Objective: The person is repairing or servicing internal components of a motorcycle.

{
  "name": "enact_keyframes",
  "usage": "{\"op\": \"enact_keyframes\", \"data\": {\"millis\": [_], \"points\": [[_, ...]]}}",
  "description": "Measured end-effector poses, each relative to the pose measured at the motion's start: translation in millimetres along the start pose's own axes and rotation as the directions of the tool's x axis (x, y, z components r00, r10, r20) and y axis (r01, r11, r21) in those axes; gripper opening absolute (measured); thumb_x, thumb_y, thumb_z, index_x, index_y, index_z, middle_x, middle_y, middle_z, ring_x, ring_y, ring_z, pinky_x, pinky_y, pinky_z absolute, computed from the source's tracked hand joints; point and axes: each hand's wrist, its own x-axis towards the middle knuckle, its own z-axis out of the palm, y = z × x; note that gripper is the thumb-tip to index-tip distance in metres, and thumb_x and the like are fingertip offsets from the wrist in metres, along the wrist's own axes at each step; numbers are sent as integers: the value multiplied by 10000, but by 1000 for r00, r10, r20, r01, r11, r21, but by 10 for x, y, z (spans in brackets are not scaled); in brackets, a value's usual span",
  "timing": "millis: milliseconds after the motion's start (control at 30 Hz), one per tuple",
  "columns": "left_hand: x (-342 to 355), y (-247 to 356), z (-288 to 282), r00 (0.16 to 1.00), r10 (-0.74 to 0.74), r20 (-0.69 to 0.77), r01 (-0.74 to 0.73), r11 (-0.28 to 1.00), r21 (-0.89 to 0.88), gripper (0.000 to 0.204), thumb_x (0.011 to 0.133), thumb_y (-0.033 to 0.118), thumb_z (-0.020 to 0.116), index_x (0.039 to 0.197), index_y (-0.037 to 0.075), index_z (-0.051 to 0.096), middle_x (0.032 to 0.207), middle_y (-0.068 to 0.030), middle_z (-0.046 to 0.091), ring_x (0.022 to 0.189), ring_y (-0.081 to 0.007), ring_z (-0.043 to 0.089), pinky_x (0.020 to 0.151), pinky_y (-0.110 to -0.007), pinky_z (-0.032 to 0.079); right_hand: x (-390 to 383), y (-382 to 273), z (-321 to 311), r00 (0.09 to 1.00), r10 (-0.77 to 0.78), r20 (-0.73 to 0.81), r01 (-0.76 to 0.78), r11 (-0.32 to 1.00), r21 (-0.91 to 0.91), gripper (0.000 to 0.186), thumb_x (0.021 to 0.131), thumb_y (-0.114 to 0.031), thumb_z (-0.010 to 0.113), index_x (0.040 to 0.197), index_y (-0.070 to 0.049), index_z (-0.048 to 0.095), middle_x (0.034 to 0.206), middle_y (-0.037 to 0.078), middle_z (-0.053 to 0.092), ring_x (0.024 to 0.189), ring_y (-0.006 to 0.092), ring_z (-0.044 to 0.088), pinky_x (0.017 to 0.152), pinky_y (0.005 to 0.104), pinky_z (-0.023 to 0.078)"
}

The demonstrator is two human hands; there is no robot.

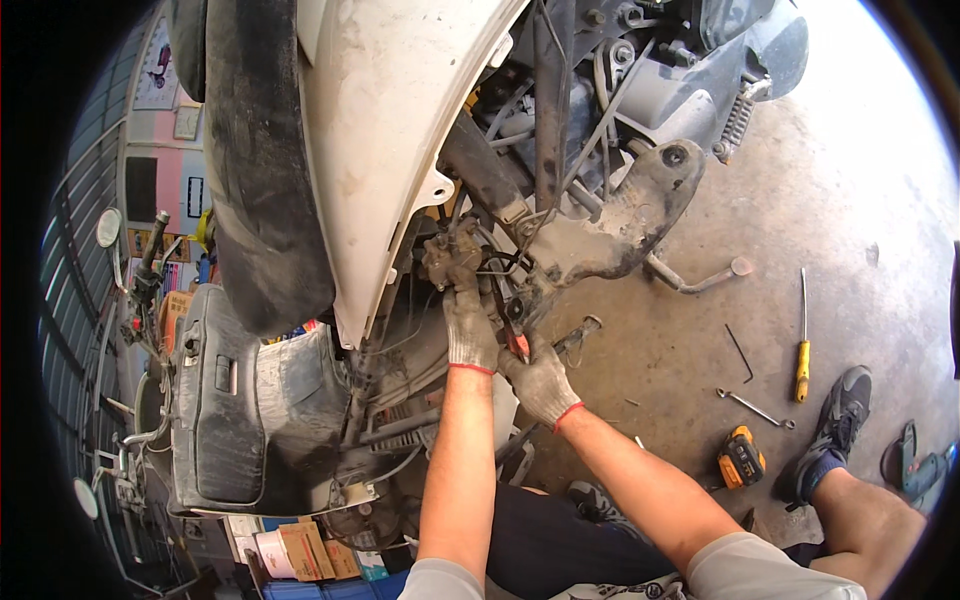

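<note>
Both my hands wear grey work gloves with red cuffs and reach into the open side of a scooter. My left hand (470,328) is closed at the lower end of a grimy brown metal part (453,258) that looks like a carburetor; its fingertips are partly hidden. Just to the right, my right hand (542,388) is wrapped round red-handled pliers (518,344). Their dark jaws point up among thin hoses and cables beside the metal part, and what they grip cannot be made out. A dusty frame bracket (610,235) sits right above the pliers.
A white body panel (385,110) and the black seat (265,170) rise at the left. On the concrete floor at right lie a yellow-handled screwdriver (803,370), a hex key (740,354), a wrench (757,408), a yellow-and-black battery pack (741,458) and a teal power tool (922,468).
</note>
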Motion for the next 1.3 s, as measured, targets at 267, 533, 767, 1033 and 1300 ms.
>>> {"op": "enact_keyframes", "data": {"millis": [267, 533, 767, 1033, 1300], "points": [[165, -128, -231, 990, 20, -139, -22, 1000, -15, 404, 943, 471, 599, 915, 68, 601, 776, 5, 605, 590, -73, 517, 482, -244, 404, -112, -812, -391, 724, 199, 660, -682, 347, 644, 136, 970, -168, 569, 1047, -68, 516, 785, 8, 518, 553, 57, 410, 429, 219, 288], [-45, 46, -96, 993, -118, 9, 119, 984, -134, 427, 994, 445, 530, 1159, 59, 612, 876, 30, 590, 707, -81, 527, 652, -235, 464, 13, -32, -183, 953, 172, 248, -247, 918, 311, 297, 901, -204, 608, 1125, -21, 543, 830, 127, 629, 602, 206, 602, 540, 329, 472], [74, -37, -287, 989, -98, 109, 108, 990, -87, 494, 964, 495, 557, 1209, 68, 594, 857, 51, 554, 729, -71, 496, 684, -233, 454, 233, 325, -117, 990, 22, 137, -37, 994, 105, 480, 858, -250, 632, 1250, -3, 509, 1100, 269, 648, 1034, 421, 637, 861, 483, 485], [31, 66, -303, 999, -32, 9, 32, 999, -7, 574, 868, 587, 652, 1032, 42, 577, 826, 2, 547, 755, -133, 582, 703, -284, 507, -200, -679, -199, 808, 228, 544, -583, 452, 676, 67, 941, -98, 558, 961, -94, 494, 713, 35, 558, 469, 66, 371, 396, 235, 282], [42, 24, -208, 997, -72, 39, 74, 995, -68, 465, 864, 558, 677, 881, 107, 567, 770, 41, 529, 610, -62, 443, 588, -240, 380, -11, -512, -451, 872, 223, 436, -411, 817, 404, 128, 952, -169, 585, 937, -55, 530, 704, 29, 550, 522, 81, 464, 443, 255, 350]]}}
